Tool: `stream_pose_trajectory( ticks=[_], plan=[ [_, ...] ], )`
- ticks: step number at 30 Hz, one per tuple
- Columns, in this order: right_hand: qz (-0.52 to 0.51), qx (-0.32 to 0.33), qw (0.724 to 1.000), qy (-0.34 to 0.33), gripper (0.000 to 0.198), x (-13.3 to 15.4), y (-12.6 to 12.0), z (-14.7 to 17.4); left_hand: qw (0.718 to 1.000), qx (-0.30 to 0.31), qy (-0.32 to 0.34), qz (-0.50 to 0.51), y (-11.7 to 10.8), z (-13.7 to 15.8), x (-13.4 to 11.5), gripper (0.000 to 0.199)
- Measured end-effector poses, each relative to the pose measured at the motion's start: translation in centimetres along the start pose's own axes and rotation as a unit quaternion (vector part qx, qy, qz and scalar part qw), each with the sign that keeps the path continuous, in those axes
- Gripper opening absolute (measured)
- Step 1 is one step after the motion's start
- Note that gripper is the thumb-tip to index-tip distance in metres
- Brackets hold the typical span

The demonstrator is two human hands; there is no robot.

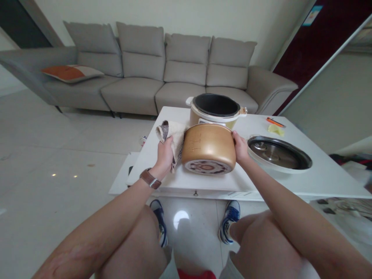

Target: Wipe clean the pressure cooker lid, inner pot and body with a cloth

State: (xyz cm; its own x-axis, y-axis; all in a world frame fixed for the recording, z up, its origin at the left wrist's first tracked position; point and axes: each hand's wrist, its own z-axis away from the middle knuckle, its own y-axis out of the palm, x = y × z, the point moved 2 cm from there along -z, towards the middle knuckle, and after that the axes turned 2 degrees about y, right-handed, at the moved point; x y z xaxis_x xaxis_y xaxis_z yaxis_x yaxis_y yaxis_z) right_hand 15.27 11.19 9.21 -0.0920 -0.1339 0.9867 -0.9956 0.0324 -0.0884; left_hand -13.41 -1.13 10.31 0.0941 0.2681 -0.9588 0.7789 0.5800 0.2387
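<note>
A gold-coloured inner pot (208, 145) is tilted above the white table, its stained underside turned toward me. My left hand (165, 155) grips a beige cloth (177, 135) and presses it to the pot's left side. At the other side, my right hand (240, 147) is closed on the pot's rim and wall. Just behind the pot stands the cooker body (196, 112), open at the top with a dark interior. The cooker lid (279, 153) lies to the right, its metal inner face up.
On the white table (319, 182), an orange utility knife (275, 122) and a yellowish scrap (275, 130) lie at the back right. A grey sofa (186, 73) with an orange cushion (71, 73) stands behind. A drawer knob (195, 193) juts from the table's front.
</note>
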Motion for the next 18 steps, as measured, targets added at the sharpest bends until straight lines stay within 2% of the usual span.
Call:
stream_pose_trajectory(
  ticks=[4,8,10,13,14,15,16,18],
  plan=[
    [-0.032,0.014,0.999,0.032,0.067,-0.2,1.2,1.2,0.996,0.013,0.072,-0.044,0.4,0.8,-1.2,0.034],
    [-0.021,0.038,0.999,0.024,0.075,-0.9,2.8,2.0,0.977,0.038,0.176,-0.117,-0.2,1.8,-2.5,0.038],
    [-0.008,0.046,0.999,0.012,0.077,-1.1,3.4,2.1,0.948,0.084,0.258,-0.164,-0.4,2.2,-3.1,0.042],
    [0.000,0.053,0.999,0.006,0.076,-1.2,3.8,2.2,0.867,0.199,0.394,-0.230,-0.2,2.9,-4.0,0.045],
    [0.001,0.052,0.999,0.007,0.075,-1.2,3.9,2.1,0.846,0.223,0.420,-0.240,-0.1,3.1,-4.2,0.045],
    [0.001,0.051,0.999,0.010,0.075,-1.2,3.9,2.1,0.838,0.231,0.432,-0.243,0.0,3.2,-4.3,0.045],
    [0.000,0.050,0.999,0.014,0.074,-1.3,3.9,2.1,0.841,0.222,0.431,-0.240,0.1,3.2,-4.3,0.045],
    [-0.005,0.049,0.999,0.018,0.074,-1.4,3.9,2.0,0.872,0.180,0.400,-0.218,0.2,2.9,-3.9,0.044]
  ],
)
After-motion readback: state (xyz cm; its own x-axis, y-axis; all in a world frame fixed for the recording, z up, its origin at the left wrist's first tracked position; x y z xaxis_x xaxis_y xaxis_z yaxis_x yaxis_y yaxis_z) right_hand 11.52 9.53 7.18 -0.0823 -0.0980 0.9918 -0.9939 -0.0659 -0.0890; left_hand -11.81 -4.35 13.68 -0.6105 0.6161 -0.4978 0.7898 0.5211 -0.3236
